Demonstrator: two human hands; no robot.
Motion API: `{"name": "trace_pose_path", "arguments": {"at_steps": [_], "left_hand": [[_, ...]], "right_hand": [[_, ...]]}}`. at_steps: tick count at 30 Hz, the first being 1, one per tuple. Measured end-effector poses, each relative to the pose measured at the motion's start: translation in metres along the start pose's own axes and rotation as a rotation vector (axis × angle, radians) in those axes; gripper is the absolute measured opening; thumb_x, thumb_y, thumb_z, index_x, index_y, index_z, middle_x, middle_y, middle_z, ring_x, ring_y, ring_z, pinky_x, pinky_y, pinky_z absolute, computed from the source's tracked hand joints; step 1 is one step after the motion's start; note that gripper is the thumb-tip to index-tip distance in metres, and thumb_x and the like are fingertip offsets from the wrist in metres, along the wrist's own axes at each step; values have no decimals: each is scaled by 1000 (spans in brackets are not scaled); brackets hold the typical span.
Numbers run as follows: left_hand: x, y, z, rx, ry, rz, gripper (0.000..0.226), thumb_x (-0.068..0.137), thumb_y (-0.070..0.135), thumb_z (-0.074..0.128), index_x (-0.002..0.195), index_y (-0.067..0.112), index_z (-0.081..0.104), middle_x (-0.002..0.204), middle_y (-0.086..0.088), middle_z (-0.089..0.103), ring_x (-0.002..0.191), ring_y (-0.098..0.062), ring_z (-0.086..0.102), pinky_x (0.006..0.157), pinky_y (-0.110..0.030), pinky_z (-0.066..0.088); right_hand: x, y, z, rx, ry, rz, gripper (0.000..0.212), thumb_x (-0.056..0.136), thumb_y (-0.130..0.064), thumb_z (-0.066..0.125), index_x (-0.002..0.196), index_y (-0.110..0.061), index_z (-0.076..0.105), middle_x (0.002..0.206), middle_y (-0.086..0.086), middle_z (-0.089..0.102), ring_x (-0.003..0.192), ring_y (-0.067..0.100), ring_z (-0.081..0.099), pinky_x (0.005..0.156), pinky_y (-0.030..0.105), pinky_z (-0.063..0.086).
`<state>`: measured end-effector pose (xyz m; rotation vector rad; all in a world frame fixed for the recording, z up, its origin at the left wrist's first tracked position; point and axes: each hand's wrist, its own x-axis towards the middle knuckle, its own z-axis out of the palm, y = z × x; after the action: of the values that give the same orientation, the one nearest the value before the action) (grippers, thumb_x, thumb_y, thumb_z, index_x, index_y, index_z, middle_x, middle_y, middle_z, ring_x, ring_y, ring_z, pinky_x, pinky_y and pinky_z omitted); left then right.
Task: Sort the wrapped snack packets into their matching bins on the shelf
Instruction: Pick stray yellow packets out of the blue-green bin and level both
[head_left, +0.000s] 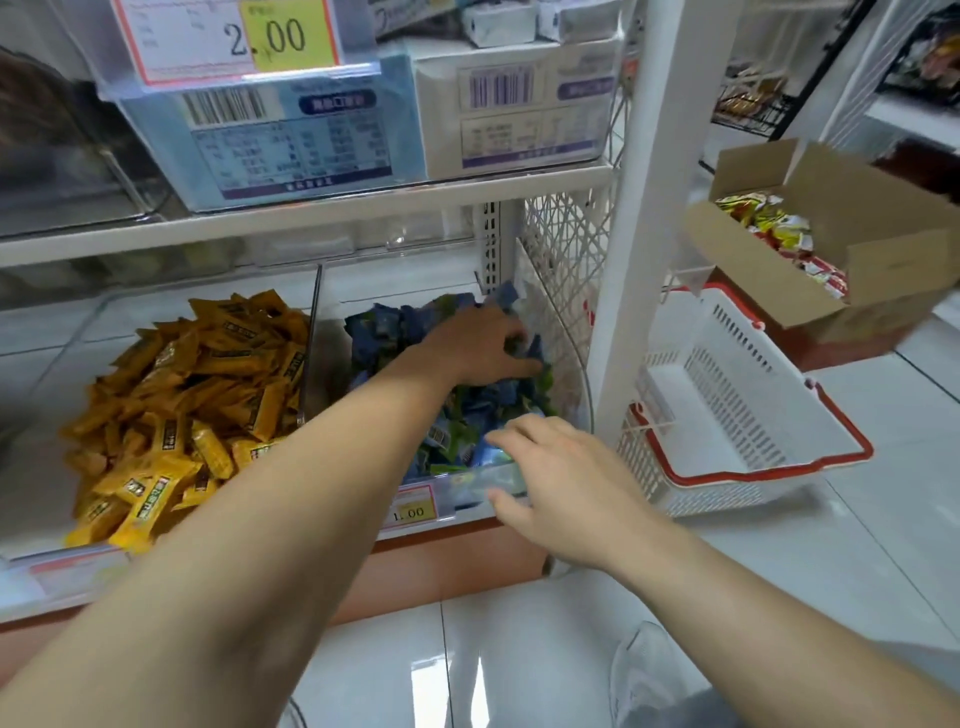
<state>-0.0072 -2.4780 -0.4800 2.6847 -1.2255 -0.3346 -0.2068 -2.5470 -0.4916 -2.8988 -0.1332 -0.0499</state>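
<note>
Left hand: your left hand (483, 345) is reached across into the right bin (579, 384), palm down on the far part of the pile. Its fingers curl down among the wrappers. Whether they pinch a packet is hidden, so I cannot tell.
Right hand: your right hand (563, 483) hovers at that bin's near front edge. The fingers are loosely straight and point left, and nothing shows in its grasp.
Blue and green packets: the blue and green packets (467, 410) fill the right bin and lie between your two hands. They lie every which way, with no shared long axis.
Yellow packets: the yellow packets (171, 395) are heaped in the left bin (111, 304), across the clear divider (311, 332). Most of these bars lie slantwise.
What the move turns on: any stray in the blue and green pile sits under your left hand at the far side, or just left of your right fingertips at the near side. Its home bin is to the left, so the left arm looks better placed to carry it across the divider.
Unsorted stock: a cardboard box (893, 260) of red and yellow packets stands well off to the right, beyond the tilted white basket (737, 415). Your right hand is the nearer one to it.
</note>
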Motion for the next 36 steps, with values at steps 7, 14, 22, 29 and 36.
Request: {"name": "trace_pose_path", "arguments": {"at_steps": [7, 14, 22, 29, 36], "left_hand": [[-36, -32, 6, 184, -199, 12, 23, 90, 49, 58, 95, 29, 68, 88, 9, 62, 84, -18, 60, 63, -30, 43], [-80, -36, -13, 333, -296, 58, 49, 92, 64, 45, 132, 40, 59, 139, 6, 56, 122, -20, 52, 97, -43, 46], [-101, -35, -22, 214, -239, -22, 53, 92, 64, 48, 140, 41, 50, 150, 8, 46, 132, -18, 46, 85, -27, 37], [-107, -29, -10, 150, -229, -52, 51, 92, 61, 48, 140, 43, 48, 147, 5, 48, 131, -20, 45, 95, -34, 43], [-132, -31, 7, 351, 92, -98, 64, 88, 72, 43, 146, 45, 39, 157, 1, 35, 144, -29, 28, 113, -45, 31]], "right_hand": [[11, -3, -5, 101, -14, 89, 59, 99, -59, 29, 140, -21, 50, 135, 1, 53, 123, 23, 47, 98, 41, 46], [20, -8, -2, 136, -37, 141, 52, 99, -52, 41, 139, -21, 50, 136, 2, 50, 125, 23, 46, 94, 38, 46], [32, -13, 2, 99, -130, 225, 58, 95, -57, 38, 138, -20, 49, 138, 6, 48, 126, 27, 44, 94, 43, 47], [83, 4, 2, 268, -123, 334, 64, 91, -36, 55, 148, -14, 35, 149, 19, 35, 131, 41, 42, 105, 41, 41], [114, 17, 9, 550, -277, 406, 34, 94, -25, 58, 126, -16, 66, 126, 9, 65, 109, 24, 61, 85, 29, 47]]}}
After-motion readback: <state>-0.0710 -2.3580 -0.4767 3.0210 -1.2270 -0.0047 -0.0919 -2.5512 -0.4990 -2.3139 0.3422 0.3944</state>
